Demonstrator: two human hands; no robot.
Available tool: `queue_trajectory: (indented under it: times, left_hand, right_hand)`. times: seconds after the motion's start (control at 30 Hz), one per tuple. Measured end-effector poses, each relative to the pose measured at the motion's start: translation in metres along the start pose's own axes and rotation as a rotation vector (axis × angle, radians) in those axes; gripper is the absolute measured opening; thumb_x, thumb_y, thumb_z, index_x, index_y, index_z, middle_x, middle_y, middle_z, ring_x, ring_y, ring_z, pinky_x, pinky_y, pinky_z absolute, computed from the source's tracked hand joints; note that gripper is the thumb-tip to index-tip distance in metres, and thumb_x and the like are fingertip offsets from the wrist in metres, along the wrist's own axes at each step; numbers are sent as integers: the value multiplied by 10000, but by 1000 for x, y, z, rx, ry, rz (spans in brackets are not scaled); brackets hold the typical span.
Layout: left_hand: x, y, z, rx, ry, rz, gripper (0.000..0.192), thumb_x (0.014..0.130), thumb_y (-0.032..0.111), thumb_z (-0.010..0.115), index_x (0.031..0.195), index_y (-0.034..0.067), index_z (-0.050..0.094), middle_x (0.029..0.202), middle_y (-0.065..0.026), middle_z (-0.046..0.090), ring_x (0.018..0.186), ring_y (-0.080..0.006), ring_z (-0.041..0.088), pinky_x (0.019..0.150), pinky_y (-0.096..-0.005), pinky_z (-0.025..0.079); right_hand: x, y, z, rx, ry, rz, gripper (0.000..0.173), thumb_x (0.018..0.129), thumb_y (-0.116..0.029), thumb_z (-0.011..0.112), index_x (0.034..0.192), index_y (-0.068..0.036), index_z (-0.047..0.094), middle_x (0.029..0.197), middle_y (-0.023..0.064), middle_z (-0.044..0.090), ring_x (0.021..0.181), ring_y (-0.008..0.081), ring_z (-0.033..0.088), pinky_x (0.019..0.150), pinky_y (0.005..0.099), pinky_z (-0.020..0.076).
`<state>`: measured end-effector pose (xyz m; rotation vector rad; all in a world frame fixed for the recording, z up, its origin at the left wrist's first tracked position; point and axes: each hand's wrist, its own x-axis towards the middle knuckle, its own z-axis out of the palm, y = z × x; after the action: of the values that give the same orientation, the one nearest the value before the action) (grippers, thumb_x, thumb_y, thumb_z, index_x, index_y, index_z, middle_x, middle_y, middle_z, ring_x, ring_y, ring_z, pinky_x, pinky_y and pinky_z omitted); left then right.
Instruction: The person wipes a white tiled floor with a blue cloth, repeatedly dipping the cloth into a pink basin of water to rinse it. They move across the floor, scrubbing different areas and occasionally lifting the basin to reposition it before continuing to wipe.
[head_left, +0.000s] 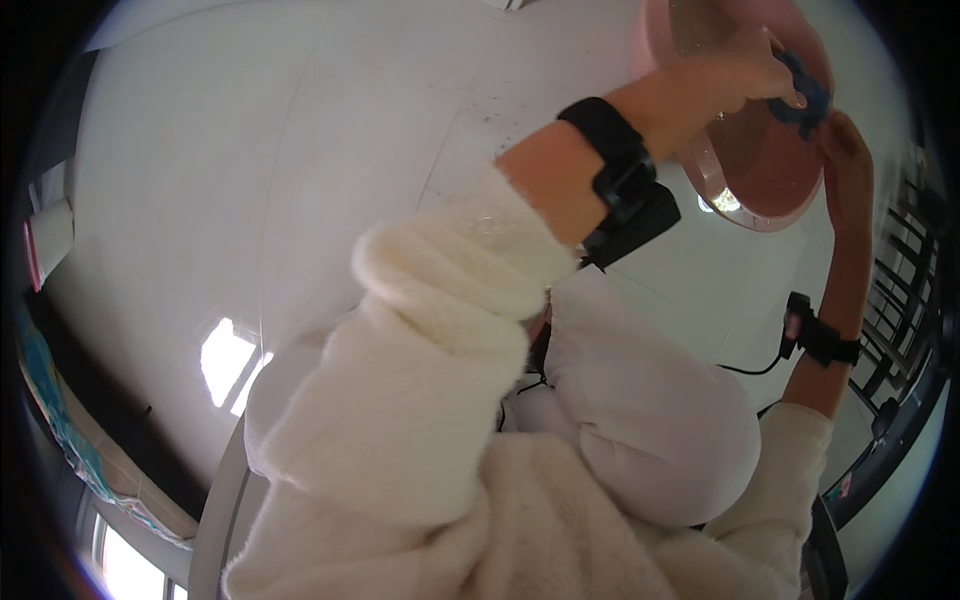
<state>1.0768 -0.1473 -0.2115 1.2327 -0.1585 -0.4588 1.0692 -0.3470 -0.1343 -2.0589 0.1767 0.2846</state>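
A pink plastic basin (765, 165) is at the upper right, cut off by the picture's top edge; its inside looks wet. My left hand (754, 67) reaches over the basin and grips a crumpled dark blue cloth (799, 112) near its right side. My right hand (847, 146) is at the basin's right rim, close beside the cloth. Its fingers are partly hidden there, so I cannot tell whether they hold the rim or the cloth's edge.
Pale floor tiles (187, 135) with dark specks lie ahead. Dark metal rails (900, 277) stand at the right. A white bin-like container (51, 236) is at the far left. Black straps circle both wrists, with a cable (750, 370) running from the right one.
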Motion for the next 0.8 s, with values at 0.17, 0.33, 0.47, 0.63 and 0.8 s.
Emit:
queue_trajectory:
  times: [0.17,0.33,0.47,0.63,0.8]
  left_hand:
    - [-41,59,-5,-130,-48,73,387,870,258,687,1116,-17,571,953,-125,604,852,-199,606,720,-312,507]
    - [-107,83,-55,222,2,109,347,878,297,695,1008,-14,611,796,-90,586,710,-158,564,633,-288,490]
    - [-167,95,-81,527,173,16,347,885,329,702,921,-11,642,671,-62,572,596,-126,530,564,-269,477]
    - [-244,76,-76,399,537,30,322,861,362,717,852,52,630,653,5,506,623,-78,492,617,-243,440]
    - [-286,29,-47,738,1010,194,286,828,187,745,958,-14,589,759,-35,560,696,-116,566,643,-276,494]
  right_hand:
    - [-16,-26,15,-109,-210,-351,375,916,-152,623,1234,37,564,1155,63,619,1050,151,581,990,302,410]
    - [-15,-34,30,-183,-330,-271,372,965,-229,572,1274,-22,566,1116,46,627,1076,121,570,988,272,400]
    - [-24,-47,56,58,-392,-394,350,961,-201,566,1237,13,581,1092,42,633,1026,109,585,931,261,425]
    - [-54,-90,117,331,-542,-353,218,889,-202,647,965,0,678,985,30,640,915,137,584,866,282,441]
    - [-94,-80,142,-255,-443,-1078,234,916,-213,612,919,21,634,914,30,647,822,101,557,732,238,431]
